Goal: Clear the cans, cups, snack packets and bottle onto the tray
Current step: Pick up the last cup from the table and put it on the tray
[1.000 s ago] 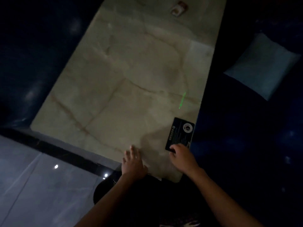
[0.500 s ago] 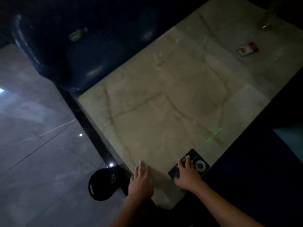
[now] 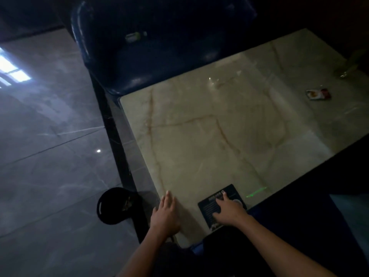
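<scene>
The room is dark. My left hand (image 3: 165, 213) lies flat and open on the near corner of a beige marble table (image 3: 209, 140). My right hand (image 3: 229, 210) rests palm down, fingers spread, on a black printed card (image 3: 211, 206) at the table's near edge, holding nothing. A small red and white packet (image 3: 317, 94) lies flat at the far right of the table. A clear glass (image 3: 348, 69) stands dimly at the far right edge. No tray is in view.
A dark blue sofa (image 3: 149, 62) stands along the table's far left side, with a small pale object (image 3: 132, 37) on its seat. A round black bin (image 3: 114, 205) sits on the grey tiled floor by the near corner. A green light streak (image 3: 256, 192) crosses the table.
The view has swung left, bringing the sofa, floor and bin into sight. My right hand has slid further onto the black card. My left hand stays flat at the corner.
</scene>
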`<state>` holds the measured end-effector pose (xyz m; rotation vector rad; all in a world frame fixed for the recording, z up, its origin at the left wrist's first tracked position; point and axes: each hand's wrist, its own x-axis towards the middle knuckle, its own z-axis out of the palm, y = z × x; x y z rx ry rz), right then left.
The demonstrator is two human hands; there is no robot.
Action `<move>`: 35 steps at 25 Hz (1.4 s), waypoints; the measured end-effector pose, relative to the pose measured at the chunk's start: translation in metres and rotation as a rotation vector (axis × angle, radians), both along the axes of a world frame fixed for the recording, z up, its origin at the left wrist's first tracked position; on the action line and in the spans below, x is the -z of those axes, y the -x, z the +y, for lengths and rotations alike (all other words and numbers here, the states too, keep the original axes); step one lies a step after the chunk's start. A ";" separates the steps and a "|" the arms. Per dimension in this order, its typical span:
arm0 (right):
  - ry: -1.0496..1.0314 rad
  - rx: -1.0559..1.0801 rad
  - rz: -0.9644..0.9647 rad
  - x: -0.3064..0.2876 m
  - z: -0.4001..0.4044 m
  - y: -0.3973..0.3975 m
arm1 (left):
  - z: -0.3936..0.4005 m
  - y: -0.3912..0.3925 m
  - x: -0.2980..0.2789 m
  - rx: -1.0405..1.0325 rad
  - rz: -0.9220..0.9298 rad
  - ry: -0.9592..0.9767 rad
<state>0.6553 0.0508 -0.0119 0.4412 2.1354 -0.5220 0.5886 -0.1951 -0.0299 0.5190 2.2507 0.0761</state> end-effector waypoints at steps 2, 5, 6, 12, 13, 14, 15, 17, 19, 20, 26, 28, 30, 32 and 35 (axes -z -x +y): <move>-0.012 -0.013 0.108 -0.005 0.025 0.011 | 0.005 -0.006 0.000 -0.059 -0.002 0.019; -0.088 -0.022 0.164 -0.006 0.080 0.021 | 0.016 -0.017 -0.002 -0.135 -0.003 0.068; -0.114 -0.042 0.139 -0.006 0.096 0.022 | 0.020 -0.018 -0.004 -0.151 -0.009 0.088; -0.118 -0.107 -0.074 0.008 0.126 0.005 | 0.049 -0.007 -0.021 -0.209 -0.128 0.228; -0.114 -0.110 -0.072 0.008 0.127 0.004 | 0.058 -0.002 -0.027 -0.207 -0.134 0.229; -0.104 -0.112 -0.068 0.007 0.128 0.004 | 0.067 0.001 -0.032 -0.208 -0.120 0.215; -0.090 -0.116 -0.064 0.006 0.130 0.007 | 0.077 0.004 -0.035 -0.196 -0.086 0.187; -0.062 -0.113 -0.056 0.003 0.136 0.004 | 0.096 0.009 -0.038 -0.153 -0.035 0.120; -0.027 -0.108 -0.049 0.002 0.139 -0.001 | 0.115 0.013 -0.039 -0.134 -0.045 0.060; -0.012 -0.101 -0.050 0.002 0.141 -0.004 | 0.125 0.013 -0.039 -0.130 -0.049 0.037; -0.062 -0.085 0.106 -0.024 0.163 0.010 | 0.165 0.012 -0.030 -0.102 -0.084 0.006; -0.088 -0.082 0.187 -0.025 0.193 0.021 | 0.175 0.010 -0.023 -0.132 -0.110 0.036; -0.100 -0.016 0.182 -0.023 0.236 0.031 | 0.183 0.005 -0.019 -0.188 -0.128 0.075; -0.139 -0.008 0.148 -0.014 0.282 0.037 | 0.193 0.000 -0.012 -0.248 -0.115 0.100; -0.137 -0.154 0.128 0.003 0.335 0.035 | 0.211 -0.012 -0.008 -0.351 -0.051 0.133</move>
